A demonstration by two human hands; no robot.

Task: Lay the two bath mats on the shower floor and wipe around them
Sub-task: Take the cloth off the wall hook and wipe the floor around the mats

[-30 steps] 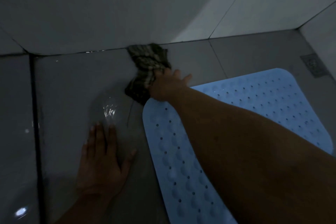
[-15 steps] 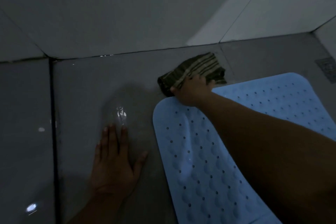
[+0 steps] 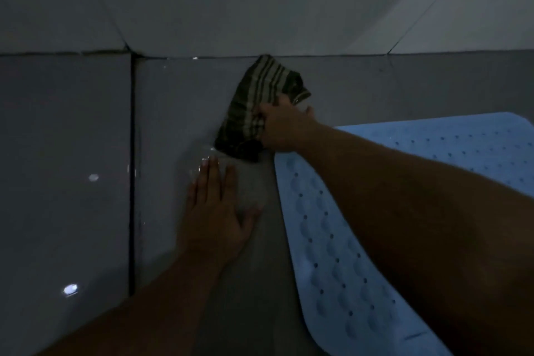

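Note:
A light blue bath mat (image 3: 332,240) with rows of small holes lies flat on the grey tiled shower floor (image 3: 173,113), running from the centre to the lower right. My right hand (image 3: 284,127) grips a dark striped cloth (image 3: 254,104) on the floor just beyond the mat's far left corner, and the cloth reaches up to the wall's foot. My left hand (image 3: 215,214) lies flat on the wet tile left of the mat, fingers straight. My right forearm hides part of the mat. Only one mat shows.
The tiled wall (image 3: 260,3) meets the floor right behind the cloth. A dark grout line (image 3: 132,170) runs down the floor at the left. Wet, shiny patches sit on the tiles near my left hand and at the lower left.
My right hand has swept the cloth back left and up towards the wall after it lay along the mat's far edge. My left hand stays flat on the tile.

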